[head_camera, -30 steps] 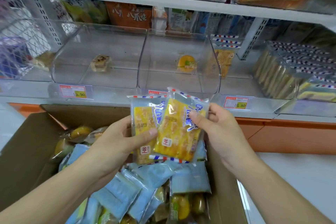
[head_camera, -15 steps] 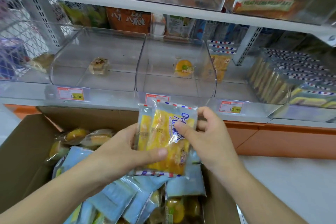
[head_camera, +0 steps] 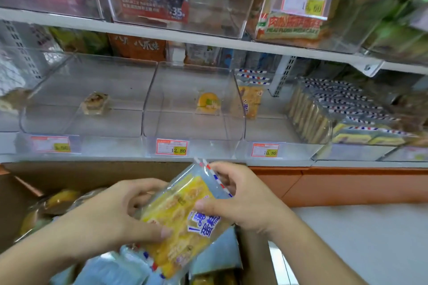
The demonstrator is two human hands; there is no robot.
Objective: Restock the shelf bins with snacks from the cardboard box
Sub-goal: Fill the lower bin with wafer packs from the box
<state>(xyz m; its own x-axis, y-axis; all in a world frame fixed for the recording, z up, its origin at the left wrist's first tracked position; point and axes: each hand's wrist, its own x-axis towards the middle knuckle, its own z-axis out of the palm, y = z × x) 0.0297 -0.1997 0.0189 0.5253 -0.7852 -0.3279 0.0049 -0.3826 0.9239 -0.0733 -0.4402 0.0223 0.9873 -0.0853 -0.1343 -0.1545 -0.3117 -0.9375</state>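
Note:
Both hands hold a stack of yellow snack packets (head_camera: 183, 217) with blue print and red-blue striped edges, tilted above the open cardboard box (head_camera: 92, 170). My left hand (head_camera: 115, 217) grips the stack's left side with the thumb on its front. My right hand (head_camera: 243, 199) grips the upper right side. The box holds more blue-wrapped packets (head_camera: 111, 271) and round yellow cakes (head_camera: 60, 201). On the shelf ahead, one clear bin (head_camera: 194, 127) holds a single round yellow cake (head_camera: 208, 102), and the clear bin (head_camera: 81, 122) to its left holds one brown pastry (head_camera: 96, 103).
The bin at the right (head_camera: 278, 132) has a few matching yellow packets (head_camera: 249, 102) at its back. Further right, a bin is packed with striped packets (head_camera: 324, 109). An upper shelf (head_camera: 208, 39) carries more clear bins. Orange shelf base (head_camera: 347, 187) and pale floor lie at right.
The two packets were fanned apart; now they are pressed into one stack, tilted and lower over the box. The camera has tipped upward, showing more of the upper shelf.

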